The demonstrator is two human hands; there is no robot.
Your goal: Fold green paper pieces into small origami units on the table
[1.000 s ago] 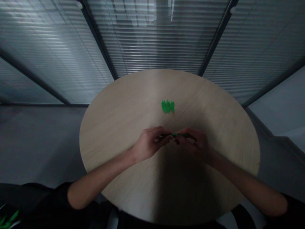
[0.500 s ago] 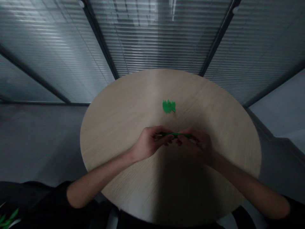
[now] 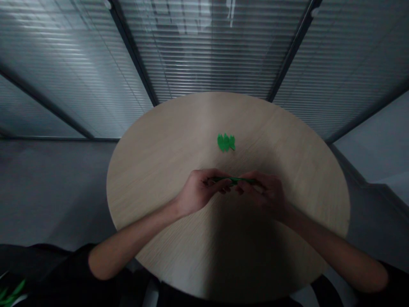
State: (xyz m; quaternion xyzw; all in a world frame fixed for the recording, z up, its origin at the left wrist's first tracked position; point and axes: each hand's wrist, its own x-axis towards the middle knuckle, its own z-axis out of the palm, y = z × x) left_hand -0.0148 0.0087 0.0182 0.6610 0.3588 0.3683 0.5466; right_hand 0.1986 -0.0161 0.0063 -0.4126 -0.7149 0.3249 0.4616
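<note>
Over the middle of a round wooden table [image 3: 159, 140], my left hand [image 3: 200, 194] and my right hand [image 3: 266, 194] meet, both with fingers pinched on a thin green piece [image 3: 234, 180] held flat between them. Only a narrow edge of that piece shows, so its shape is unclear. A small cluster of green leaf-shaped pieces [image 3: 226, 142] lies on the table just beyond my hands, untouched.
Glass walls with horizontal blinds [image 3: 204, 51] and dark frames stand behind the table. Grey floor surrounds it. A few green leaves [image 3: 9, 292] show at the bottom left corner, off the table.
Both hands stay together on the thin green piece; the fingers shift only slightly. The leaf cluster has not moved.
</note>
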